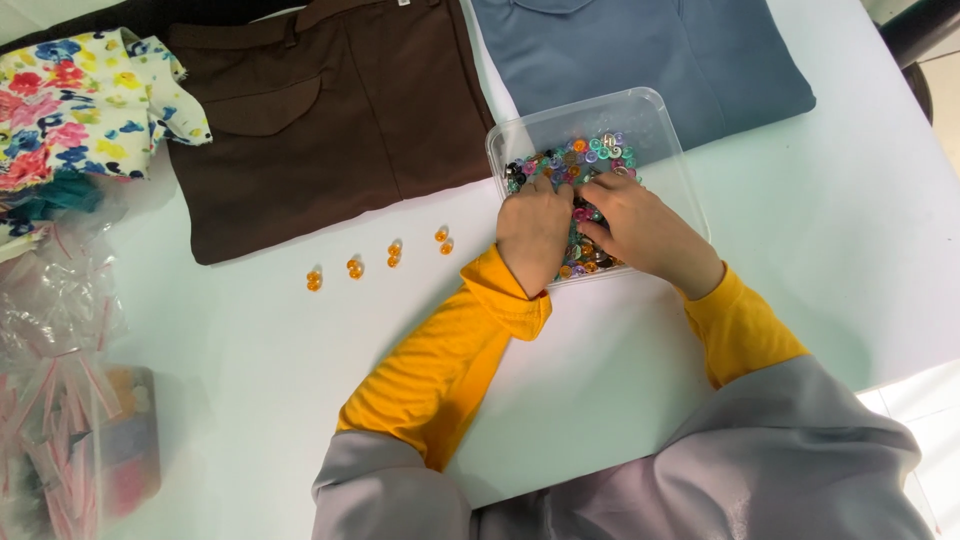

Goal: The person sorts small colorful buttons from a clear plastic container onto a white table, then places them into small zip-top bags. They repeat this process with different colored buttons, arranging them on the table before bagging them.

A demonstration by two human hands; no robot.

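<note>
Both hands, left [533,230] and right [645,232], dig in the button tub [660,130], fingertips buried. Whether they pinch anything, I cannot tell. Clear bags [55,400] blur at the left edge.

A folded brown garment [330,110] lies up and left of the hands, a folded blue one [650,50] just beyond them. Floral fabric [85,95] sits far left. Clear plastic bags [60,400] pile well left, near the table's [850,250] edge.
</note>
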